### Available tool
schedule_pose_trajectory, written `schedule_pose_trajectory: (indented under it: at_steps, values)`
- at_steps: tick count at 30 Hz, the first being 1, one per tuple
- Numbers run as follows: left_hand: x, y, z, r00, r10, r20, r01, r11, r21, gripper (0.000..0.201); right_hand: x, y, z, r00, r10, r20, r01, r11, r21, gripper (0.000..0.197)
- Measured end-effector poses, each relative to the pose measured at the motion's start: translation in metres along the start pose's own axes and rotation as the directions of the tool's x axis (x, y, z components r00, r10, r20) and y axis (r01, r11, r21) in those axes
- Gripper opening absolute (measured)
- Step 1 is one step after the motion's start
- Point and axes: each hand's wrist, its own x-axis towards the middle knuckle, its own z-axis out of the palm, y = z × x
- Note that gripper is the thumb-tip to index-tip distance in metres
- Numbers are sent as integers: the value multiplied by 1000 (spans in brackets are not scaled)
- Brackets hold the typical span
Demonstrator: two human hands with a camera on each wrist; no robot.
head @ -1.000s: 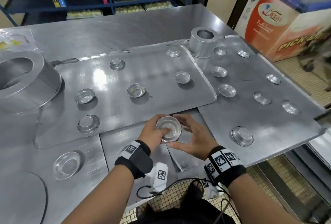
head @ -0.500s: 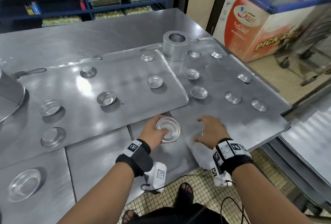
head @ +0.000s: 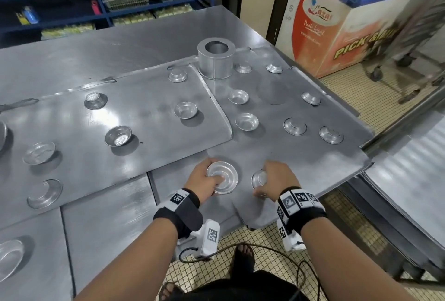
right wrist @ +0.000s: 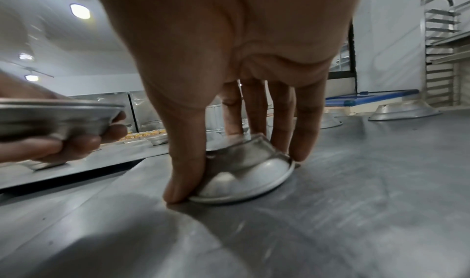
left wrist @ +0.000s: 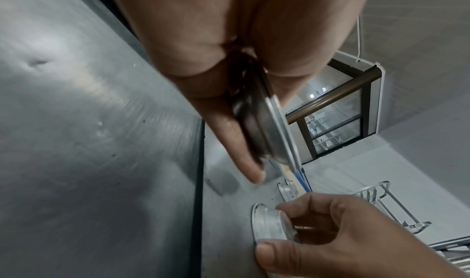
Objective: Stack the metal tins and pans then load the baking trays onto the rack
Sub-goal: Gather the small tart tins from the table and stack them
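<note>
table (head: 134, 43): brushed stainless, matt grain, dull glare patches
baking trays (head: 149, 117): flat sheet metal, satin grey, fine scuffs, soft reflections; a few dark specks in left wrist view
small tins (head: 118, 135): thin pressed metal, shinier than the trays, bright highlights inside the cups
tin in left hand (head: 222, 177): concentric ring marks on the base, rolled rim
upturned tin under right hand (right wrist: 244, 173): smooth, semi-gloss, blurry reflections on the wall
ring mould (head: 216, 58): sheet metal, satin, visible side seam
wrist bands (head: 178, 214): black cloth, matt, with white printed marker tags
floor (head: 262, 247): small tiles, matt
freezer (head: 337, 28): glossy printed panel, blue plastic trim
</note>
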Motion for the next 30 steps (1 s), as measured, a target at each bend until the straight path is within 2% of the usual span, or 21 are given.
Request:
schedule_pose_trajectory:
  at_steps: [3,8,11,14,16,18,20,23,27,30]
  values:
    - [0,-1,7,1000,-7,8,7,1000,18,43,-1,3,-3,999,-42,-32,43,999,27,66]
    - [2,-1,19,1000,-27,1,27,999,30,25,-2,7,-21,963,-160,-216,205,957,204,73]
    - [1,5,27,999,-44,-10,44,999,10,14,-8,4,-32,888,-222,-402,364,874,321,71]
    - [-2,18,37,995,-102,17,104,986,-130,26,-15,-1,-38,786,-292,-546,539,756,372,70]
    - [-3,25,42,987,-143,69,157,946,-285,36,-19,-2,-38,747,-312,-587,600,695,395,69]
    - [-2,28,46,985,-133,112,163,931,-327,48,-23,-3,-38,750,-320,-579,618,650,443,66]
    - [-3,33,49,982,-111,155,158,927,-339,53,-25,-2,-37,778,-310,-547,602,617,506,62]
    - [-5,37,56,980,-92,176,155,909,-386,43,-26,3,-36,829,-297,-474,549,592,590,62]
    - [-3,38,64,993,-73,94,101,935,-340,23,-28,9,-35,869,-307,-388,494,576,651,58]
    - [1,36,69,997,-59,47,70,955,-288,23,-27,15,-36,889,-315,-333,458,584,670,54]
